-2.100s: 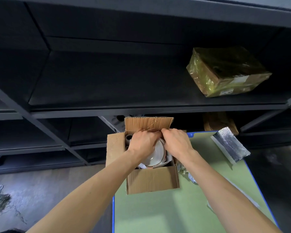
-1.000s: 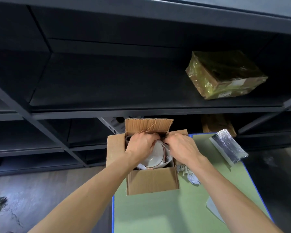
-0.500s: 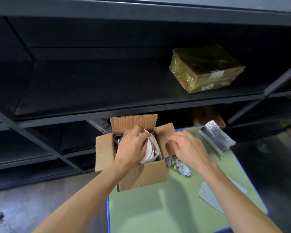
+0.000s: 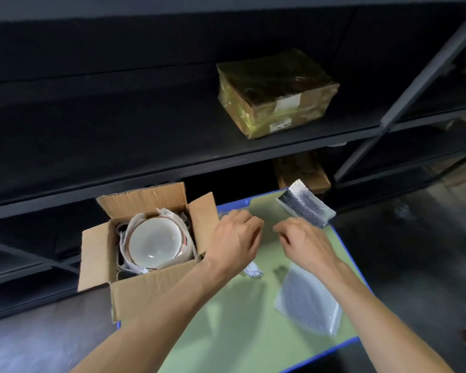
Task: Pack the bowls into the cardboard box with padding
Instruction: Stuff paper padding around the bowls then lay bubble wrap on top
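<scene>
Bowls (image 4: 154, 242) nested in the cardboard box (image 4: 135, 293), just beside left hand (image 4: 234, 238); right hand (image 4: 304, 244) alongside, both curled, grip can't tell.

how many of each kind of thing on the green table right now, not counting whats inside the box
open cardboard box: 1
silver padded pouch: 1
clear bubble wrap sheet: 1
crumpled wrap scrap: 1
total: 4

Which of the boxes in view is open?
The cardboard box at the table's left edge: flaps up, a bowl showing inside. The wrapped box on the shelf is sealed in shiny film; the box beneath looks closed.
</scene>
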{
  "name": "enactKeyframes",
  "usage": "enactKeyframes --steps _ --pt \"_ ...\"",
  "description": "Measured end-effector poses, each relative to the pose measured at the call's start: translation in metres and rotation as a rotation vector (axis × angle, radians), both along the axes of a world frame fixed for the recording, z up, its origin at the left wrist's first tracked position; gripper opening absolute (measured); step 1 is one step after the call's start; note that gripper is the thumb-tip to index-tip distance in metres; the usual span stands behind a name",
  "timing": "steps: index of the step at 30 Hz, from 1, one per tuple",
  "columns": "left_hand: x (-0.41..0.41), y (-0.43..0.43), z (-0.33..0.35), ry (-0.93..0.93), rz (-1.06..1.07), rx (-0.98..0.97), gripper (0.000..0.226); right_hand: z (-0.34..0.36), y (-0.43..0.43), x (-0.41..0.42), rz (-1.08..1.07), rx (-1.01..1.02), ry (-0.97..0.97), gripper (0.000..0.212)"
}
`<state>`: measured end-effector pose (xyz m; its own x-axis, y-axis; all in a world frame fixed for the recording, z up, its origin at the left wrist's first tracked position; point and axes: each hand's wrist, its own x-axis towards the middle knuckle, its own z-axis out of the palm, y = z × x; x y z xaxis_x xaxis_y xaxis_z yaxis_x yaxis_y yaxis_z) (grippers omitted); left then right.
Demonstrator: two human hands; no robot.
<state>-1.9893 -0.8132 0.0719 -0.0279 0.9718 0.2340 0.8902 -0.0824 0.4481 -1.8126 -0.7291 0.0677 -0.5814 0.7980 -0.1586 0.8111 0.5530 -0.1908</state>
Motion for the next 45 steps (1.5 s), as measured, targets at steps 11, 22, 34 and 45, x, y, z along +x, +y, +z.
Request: enactKeyframes --steps 11,22,34,45 --pt "0.073 0.095 -0.050 0.219 -0.071 -0.444 0.026 -0.041 0.100 0.092 -0.198 -0.041 -0.110 0.047" --pt "0.099 0.151 -0.095 0.042 -0.030 -0.639 0.038 -0.090 0.139 0.082 -0.273 -0.200 -0.132 0.035" --pt "0.084 0.129 -0.074 -0.362 0.260 -0.458 0.022 -0.056 0.100 0.071 -0.325 -0.475 0.238 0.010" --pt "0.056 0.076 -0.046 -0.641 0.531 -0.334 0.032 -0.013 0.059 0.035 -0.249 -0.511 0.414 0.017"
